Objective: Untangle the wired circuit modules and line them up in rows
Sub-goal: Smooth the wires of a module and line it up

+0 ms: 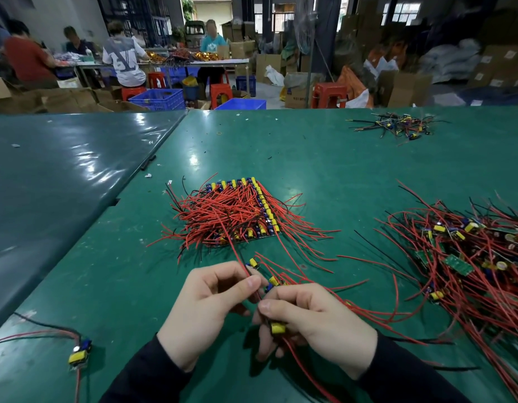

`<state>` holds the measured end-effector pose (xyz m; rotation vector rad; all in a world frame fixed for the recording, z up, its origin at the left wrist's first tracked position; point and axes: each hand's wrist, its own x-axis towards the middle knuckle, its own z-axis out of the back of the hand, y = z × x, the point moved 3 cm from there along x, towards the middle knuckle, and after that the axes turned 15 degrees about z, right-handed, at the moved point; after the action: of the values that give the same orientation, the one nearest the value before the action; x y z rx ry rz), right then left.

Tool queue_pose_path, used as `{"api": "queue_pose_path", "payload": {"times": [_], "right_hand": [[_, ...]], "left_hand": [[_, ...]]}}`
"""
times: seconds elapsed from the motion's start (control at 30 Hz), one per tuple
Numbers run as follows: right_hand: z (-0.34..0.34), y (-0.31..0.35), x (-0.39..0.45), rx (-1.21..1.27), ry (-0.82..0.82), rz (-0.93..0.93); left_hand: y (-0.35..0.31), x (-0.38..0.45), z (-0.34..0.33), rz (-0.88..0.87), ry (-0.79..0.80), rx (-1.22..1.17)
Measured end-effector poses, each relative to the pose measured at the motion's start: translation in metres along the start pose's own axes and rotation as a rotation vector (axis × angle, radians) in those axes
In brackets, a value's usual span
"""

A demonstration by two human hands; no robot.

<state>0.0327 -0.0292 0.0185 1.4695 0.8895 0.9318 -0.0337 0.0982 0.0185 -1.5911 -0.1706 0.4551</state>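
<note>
Near the table's front edge my left hand point(207, 306) pinches a red wire point(242, 266) between thumb and forefinger. My right hand point(313, 321) grips a small bunch of wired modules; one yellow-capped module point(278, 327) shows under its fingers, others point(273, 280) stick out above. Their red wires trail off to the right. Beyond the hands lies the block of lined-up modules point(240, 210), yellow and blue parts in rows, red wires lying across them. A tangled heap of modules point(467, 257) with red and black wires fills the right side.
One loose module point(80, 353) with red and black wires lies at the front left. A small pile of wire scraps point(397, 128) sits at the far right of the green table point(281, 152). A darker table point(63, 164) adjoins on the left. People work at benches behind.
</note>
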Motion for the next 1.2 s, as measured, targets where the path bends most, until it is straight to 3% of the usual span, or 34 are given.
{"api": "queue_pose_path", "payload": {"times": [0.23,0.43,0.6,0.8,0.97,1.2], "right_hand": [[-0.004,-0.003,0.002,-0.071,-0.019,0.006],[-0.004,-0.002,0.001,-0.008,-0.060,-0.031],[-0.007,-0.003,0.000,-0.099,-0.019,-0.001],[-0.006,-0.004,-0.002,-0.157,-0.024,0.039],[-0.007,-0.005,-0.001,-0.139,-0.028,0.058],[-0.010,-0.007,0.001,-0.076,-0.025,0.049]], "left_hand": [[-0.001,-0.001,-0.001,-0.264,-0.216,0.343],[0.000,-0.001,-0.001,-0.035,-0.063,0.033],[0.002,0.000,-0.001,0.086,0.000,0.028],[0.001,0.002,0.004,0.084,-0.124,-0.055],[0.001,0.000,0.001,0.011,-0.210,0.064],[0.001,0.003,0.011,0.161,-0.106,-0.258]]}}
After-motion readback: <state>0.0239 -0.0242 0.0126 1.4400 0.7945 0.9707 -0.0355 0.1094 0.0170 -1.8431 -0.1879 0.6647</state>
